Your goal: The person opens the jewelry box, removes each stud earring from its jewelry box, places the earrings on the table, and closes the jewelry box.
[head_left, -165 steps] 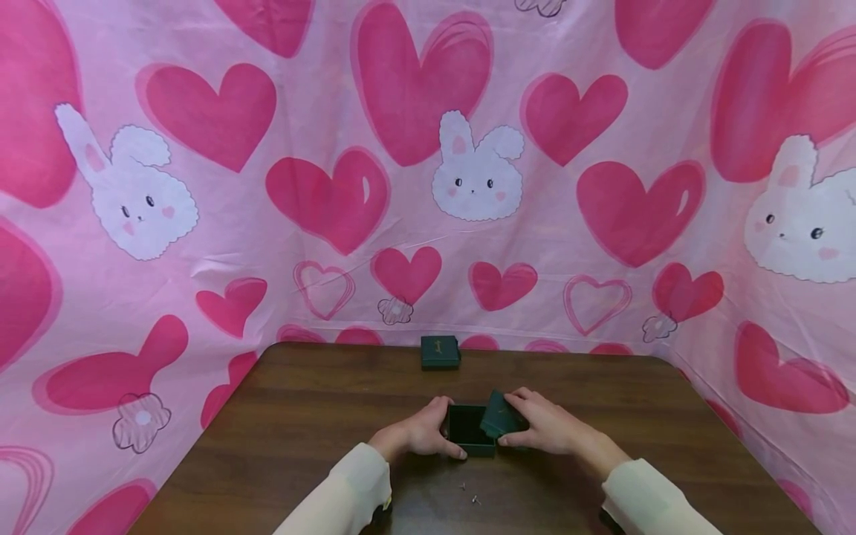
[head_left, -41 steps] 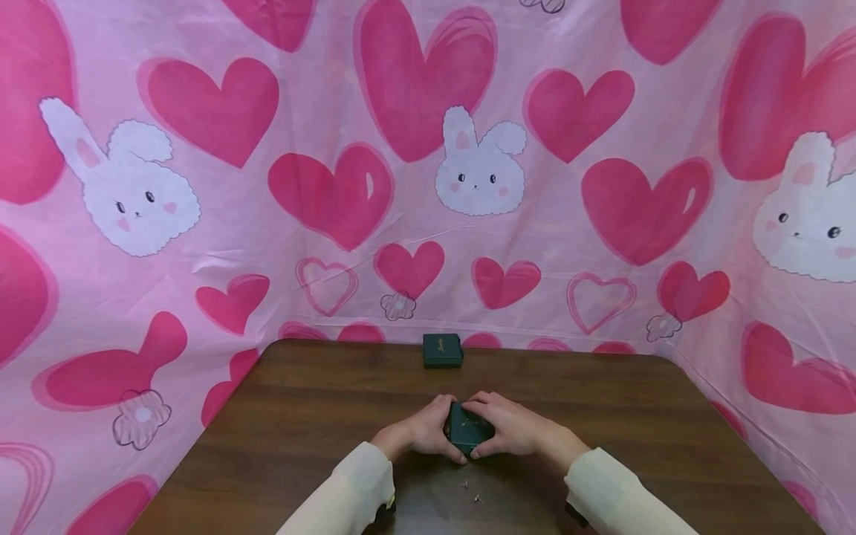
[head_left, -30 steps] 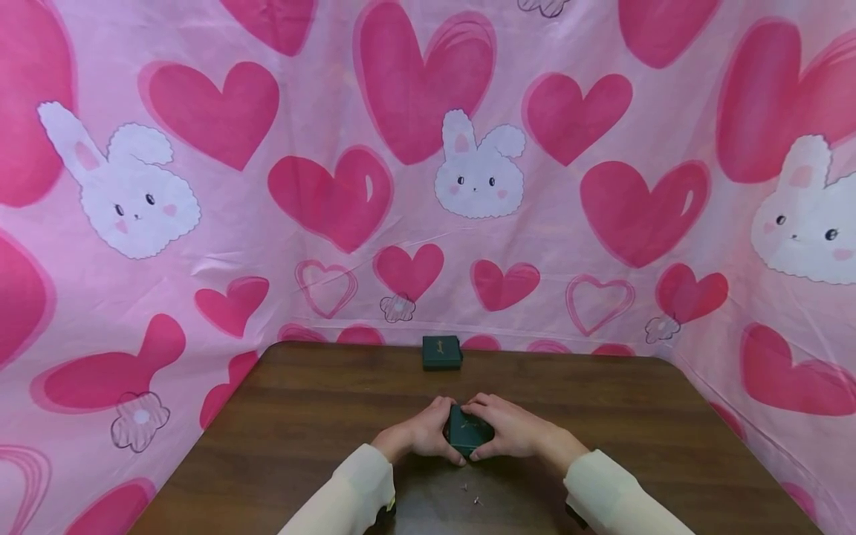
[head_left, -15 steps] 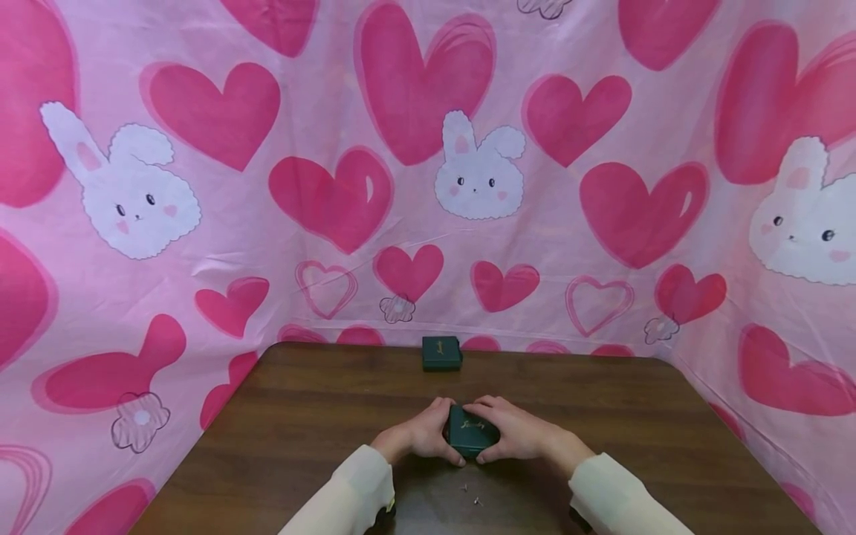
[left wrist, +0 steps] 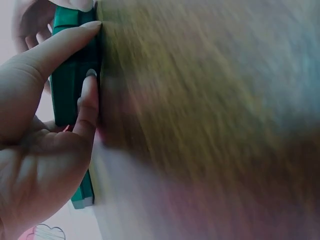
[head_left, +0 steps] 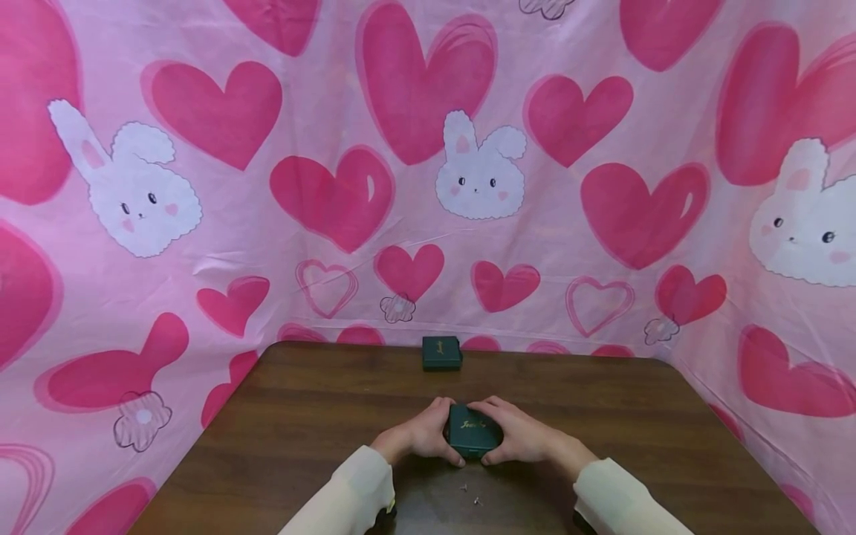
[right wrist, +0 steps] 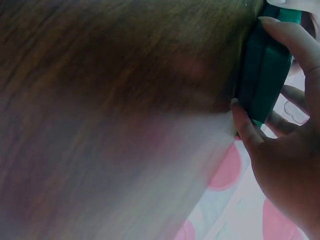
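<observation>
A dark green jewelry box with gold script on its lid sits on the table in the head view, its lid lying over the base. My left hand grips the box's left side, thumb at the near corner and fingers at the far one. From the right, my right hand holds the opposite side in the same way. Both wrist views show thumb and fingers against the green box close to the tabletop. In the right wrist view, fingertips touch the lower edge of the box. The inside of the box is hidden.
A second dark green box with gold script stands at the table's far edge. Nearer me lie two tiny silvery pieces, too small to identify. The brown wooden table meets a pink heart-patterned cloth at back and sides.
Earlier my right hand held the lid tilted beside the uncovered box; now the lid lies on it. Over the last second my right hand has shifted slightly right, showing more of the lid.
</observation>
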Demonstrator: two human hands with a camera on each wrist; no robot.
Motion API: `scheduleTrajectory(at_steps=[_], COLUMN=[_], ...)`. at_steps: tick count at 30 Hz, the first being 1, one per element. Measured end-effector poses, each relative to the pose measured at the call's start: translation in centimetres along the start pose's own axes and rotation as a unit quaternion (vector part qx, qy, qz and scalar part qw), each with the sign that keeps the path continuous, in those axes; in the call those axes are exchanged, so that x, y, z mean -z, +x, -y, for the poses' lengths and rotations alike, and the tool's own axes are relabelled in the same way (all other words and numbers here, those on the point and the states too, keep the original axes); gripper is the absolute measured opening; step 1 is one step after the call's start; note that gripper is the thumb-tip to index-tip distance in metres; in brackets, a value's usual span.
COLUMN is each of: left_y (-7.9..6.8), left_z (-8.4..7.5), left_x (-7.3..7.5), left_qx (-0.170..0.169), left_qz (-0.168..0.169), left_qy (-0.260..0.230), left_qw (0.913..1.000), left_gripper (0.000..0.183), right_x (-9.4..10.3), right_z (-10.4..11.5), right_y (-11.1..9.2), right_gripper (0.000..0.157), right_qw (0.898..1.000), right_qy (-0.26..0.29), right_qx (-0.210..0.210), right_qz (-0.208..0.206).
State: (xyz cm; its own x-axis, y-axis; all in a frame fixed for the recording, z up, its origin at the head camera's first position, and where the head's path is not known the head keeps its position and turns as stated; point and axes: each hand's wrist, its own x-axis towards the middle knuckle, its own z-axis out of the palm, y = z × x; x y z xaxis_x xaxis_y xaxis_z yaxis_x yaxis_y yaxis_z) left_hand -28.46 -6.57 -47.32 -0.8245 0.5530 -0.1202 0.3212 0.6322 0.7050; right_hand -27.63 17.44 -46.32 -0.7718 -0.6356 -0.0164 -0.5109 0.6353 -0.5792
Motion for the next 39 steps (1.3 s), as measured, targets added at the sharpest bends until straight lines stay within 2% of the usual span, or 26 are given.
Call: scheduleTrajectory(at_steps=[8,19,29,34,35,39], left_y=[0.0,0.3,0.3,0.5,1.0,1.4], left_z=[-0.3,-0.8,-0.2,0.5,1.4,1.8], left_x=[0.1,0.5,0.9,1.6,1.6,2.5], left_qx=[0.006,-0.002,-0.052,-0.076,-0.095,-0.11], left_qz=[-0.01,-0.022,-0.041,-0.049,-0.056,-0.083], left_qy=[-0.009,0.022,-0.007,0.017,0.031,0.055], left_qw=[0.9999,0.9995,0.9978,0.9958,0.9934,0.9889], left_gripper=[0.084,0.093,0.066,0.057,0.056,0.052], right_x=[-0.2,0.6,1.9,2.9,3.2,4.1], right_z=[-0.2,-0.5,-1.1,-1.5,-1.7,-2.7], right_y=[0.1,-0.5,-1.3,-1.8,-1.9,-2.7], right_gripper=[0.085,0.086,0.087,0.087,0.087,0.088], right_qw=[1.0,0.999,0.998,0.997,0.997,0.994], right_qy=[-0.007,-0.003,-0.001,-0.004,-0.006,-0.022], right_qx=[0.008,0.009,0.003,0.005,0.005,0.005], right_qz=[-0.013,-0.033,-0.062,-0.078,-0.082,-0.109])
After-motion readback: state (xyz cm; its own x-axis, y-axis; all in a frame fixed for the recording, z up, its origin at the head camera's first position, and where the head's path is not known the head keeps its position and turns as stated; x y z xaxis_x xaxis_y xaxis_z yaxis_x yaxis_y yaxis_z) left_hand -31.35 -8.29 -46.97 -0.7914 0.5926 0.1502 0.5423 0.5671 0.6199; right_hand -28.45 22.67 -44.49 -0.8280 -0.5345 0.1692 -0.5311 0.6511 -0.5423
